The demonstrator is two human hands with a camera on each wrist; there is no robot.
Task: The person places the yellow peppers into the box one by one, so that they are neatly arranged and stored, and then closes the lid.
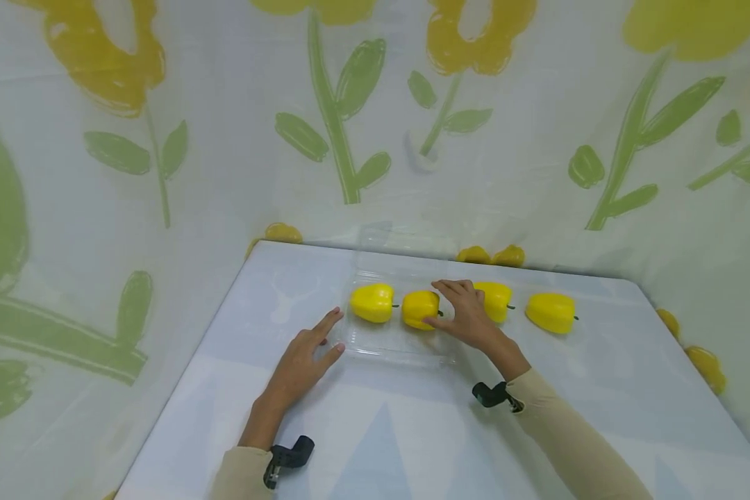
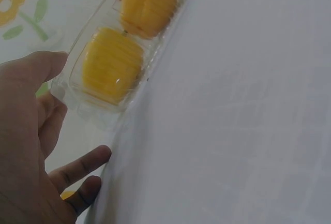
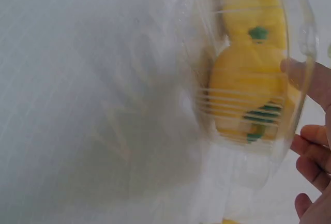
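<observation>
In the head view two yellow bell peppers lie in a clear plastic clamshell container point(image 1: 400, 355), its lid raised at the back. My right hand point(image 1: 469, 316) reaches over the container's right side, thumb and fingers spread about the stem end of the right-hand bell pepper point(image 1: 417, 310). In the right wrist view its thumb overlaps that pepper point(image 3: 243, 74), with the other fingers beside the rim. The left bell pepper point(image 1: 372, 303) has its stem to the right. My left hand point(image 1: 300, 364) is spread at the container's left edge; in the left wrist view its thumb and forefinger are right at the rim.
Right of the container two more yellow bell peppers lie on the white table, one point(image 1: 494, 302) partly behind my right hand, the other point(image 1: 550, 312) farther right. A flower-printed cloth point(image 1: 525, 139) hangs behind the table's back edge.
</observation>
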